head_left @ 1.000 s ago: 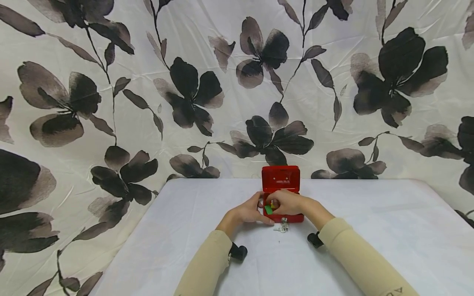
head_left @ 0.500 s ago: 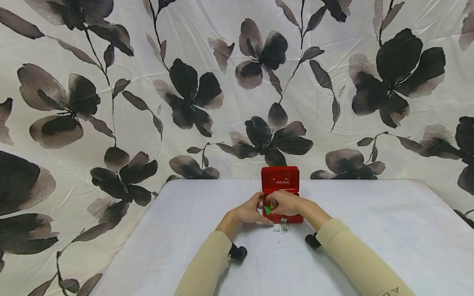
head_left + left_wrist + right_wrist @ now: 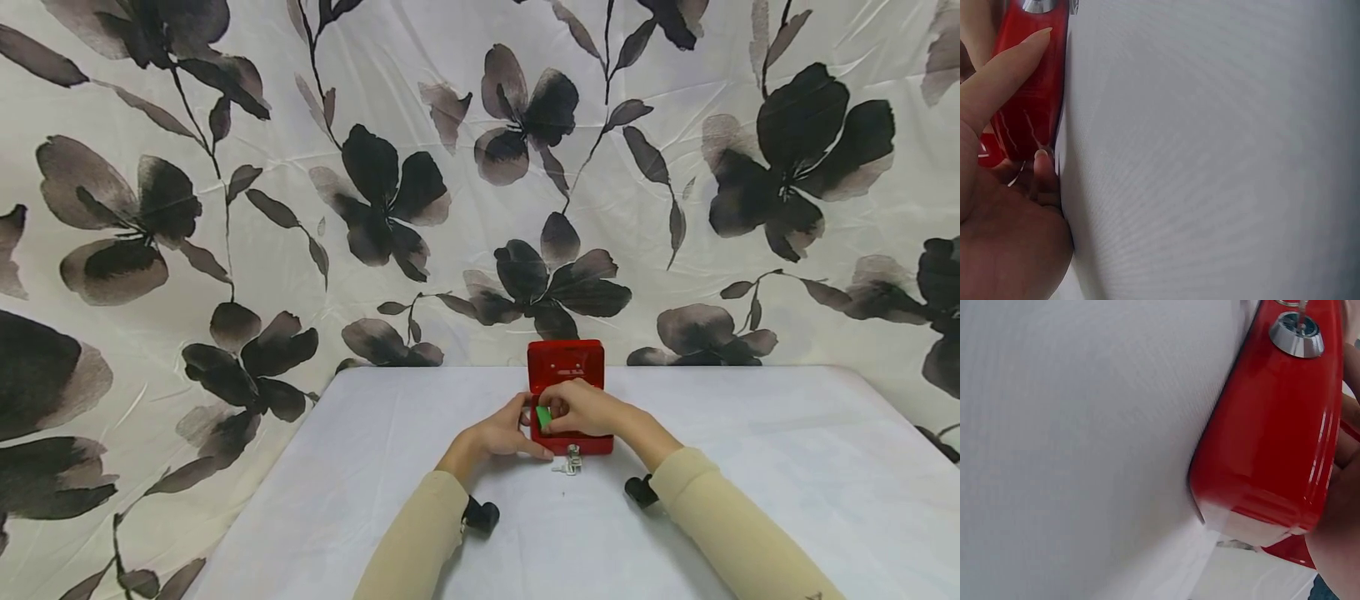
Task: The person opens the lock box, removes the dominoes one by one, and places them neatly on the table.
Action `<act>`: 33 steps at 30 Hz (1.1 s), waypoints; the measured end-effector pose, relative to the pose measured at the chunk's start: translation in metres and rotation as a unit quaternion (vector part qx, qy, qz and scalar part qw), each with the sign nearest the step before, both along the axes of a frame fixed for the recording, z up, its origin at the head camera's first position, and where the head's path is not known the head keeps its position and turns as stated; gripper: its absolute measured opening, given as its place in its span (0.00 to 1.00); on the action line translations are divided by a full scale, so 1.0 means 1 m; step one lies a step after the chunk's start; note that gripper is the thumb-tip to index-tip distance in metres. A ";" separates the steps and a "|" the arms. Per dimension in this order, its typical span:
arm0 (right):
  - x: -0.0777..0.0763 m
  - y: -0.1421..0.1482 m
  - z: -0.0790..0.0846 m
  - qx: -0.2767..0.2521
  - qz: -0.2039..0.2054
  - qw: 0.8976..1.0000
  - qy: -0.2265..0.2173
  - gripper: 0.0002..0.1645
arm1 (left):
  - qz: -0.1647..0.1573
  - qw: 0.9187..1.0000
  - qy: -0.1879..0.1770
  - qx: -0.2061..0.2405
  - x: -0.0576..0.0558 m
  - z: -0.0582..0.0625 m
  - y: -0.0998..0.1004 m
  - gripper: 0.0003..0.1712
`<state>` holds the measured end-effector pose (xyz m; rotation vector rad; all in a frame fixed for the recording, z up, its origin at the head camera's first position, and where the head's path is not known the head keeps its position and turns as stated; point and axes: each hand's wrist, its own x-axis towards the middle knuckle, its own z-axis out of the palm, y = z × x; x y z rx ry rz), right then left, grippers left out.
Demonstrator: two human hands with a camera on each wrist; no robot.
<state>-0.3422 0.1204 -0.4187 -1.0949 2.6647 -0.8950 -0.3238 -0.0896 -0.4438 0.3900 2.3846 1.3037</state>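
A small red cash box (image 3: 597,445) stands on the white-covered table with its lid (image 3: 566,360) up. At its left end, my left hand (image 3: 497,431) holds the box; the thumb (image 3: 1013,72) lies along the front wall and the other fingers reach round the side. My right hand (image 3: 588,409) is over the box opening, pinching a flat green piece (image 3: 544,417) between thumb and fingers. What kind of piece it is, I cannot tell. Most of the box's inside is hidden behind the right hand. A round silver lock (image 3: 1297,337) with a key in it sits on the front wall.
Metal keys (image 3: 572,465) hang from the lock at the front of the box. The white tablecloth (image 3: 555,542) spreads around it. A floral curtain (image 3: 420,183) rises behind the table's back edge. Each wrist carries a black camera.
My right hand has lifted slightly, and the green piece has come up with it and turned. Something yellow beside the fingers is now out of sight. My left hand stays on the box.
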 end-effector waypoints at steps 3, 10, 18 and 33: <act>0.002 0.002 0.002 -0.003 -0.008 1.000 0.008 0.21 | 0.000 1.000 0.001 -0.002 -0.001 0.000 0.000 0.53; 0.005 0.007 0.007 -0.010 -0.017 1.000 0.025 0.21 | -0.003 1.000 0.008 0.001 -0.002 -0.002 0.000 0.51; 0.007 0.019 0.010 -0.022 -0.033 0.999 0.027 0.21 | 0.002 1.000 0.004 0.000 -0.001 -0.002 -0.001 0.52; 0.013 0.044 0.018 -0.018 -0.067 0.997 0.038 0.24 | 0.005 1.000 -0.007 0.013 0.000 0.000 -0.001 0.53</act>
